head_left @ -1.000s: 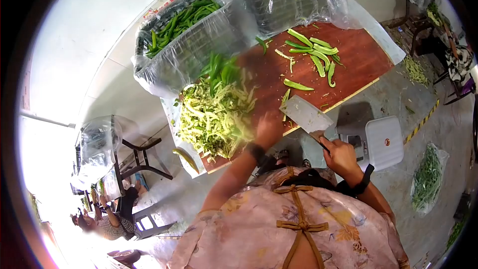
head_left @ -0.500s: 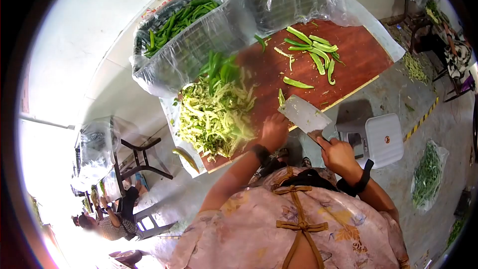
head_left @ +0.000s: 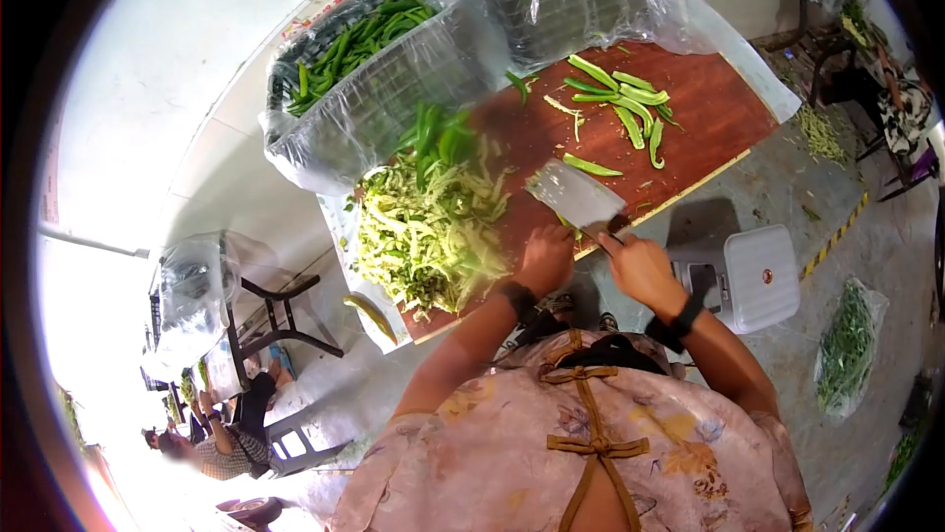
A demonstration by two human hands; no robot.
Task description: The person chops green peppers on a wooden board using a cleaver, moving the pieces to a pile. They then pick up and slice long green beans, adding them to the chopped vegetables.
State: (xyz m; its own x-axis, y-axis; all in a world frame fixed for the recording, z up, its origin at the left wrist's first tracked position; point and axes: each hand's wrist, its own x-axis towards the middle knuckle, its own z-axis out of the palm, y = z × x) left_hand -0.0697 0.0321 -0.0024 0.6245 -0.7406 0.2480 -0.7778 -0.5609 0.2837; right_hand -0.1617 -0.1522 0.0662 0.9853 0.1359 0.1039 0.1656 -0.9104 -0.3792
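My right hand (head_left: 645, 269) is closed round the handle of a cleaver (head_left: 576, 194), whose wide blade lies low over the brown board (head_left: 709, 89). Beside the handle, my left hand (head_left: 546, 258) rests at the board's near edge with its fingers bent down; a bit of green pepper (head_left: 568, 223) shows by its fingertips, and its grip is hidden. Split green peppers (head_left: 635, 104) lie on the right part of the board. A heap of pale green shreds (head_left: 423, 237) covers the left part, with whole green peppers (head_left: 433, 143) at its top.
A plastic-lined crate (head_left: 345, 124) of green peppers stands behind the board, with another lined crate (head_left: 581, 5) beside it. At right are a white scale (head_left: 760, 279) and a bag of greens (head_left: 849, 350) on the floor. Another person (head_left: 231, 443) sits at lower left.
My right hand and the cleaver have moved left, closer to my left hand. The pepper piece that stood by the blade's far corner no longer shows there.
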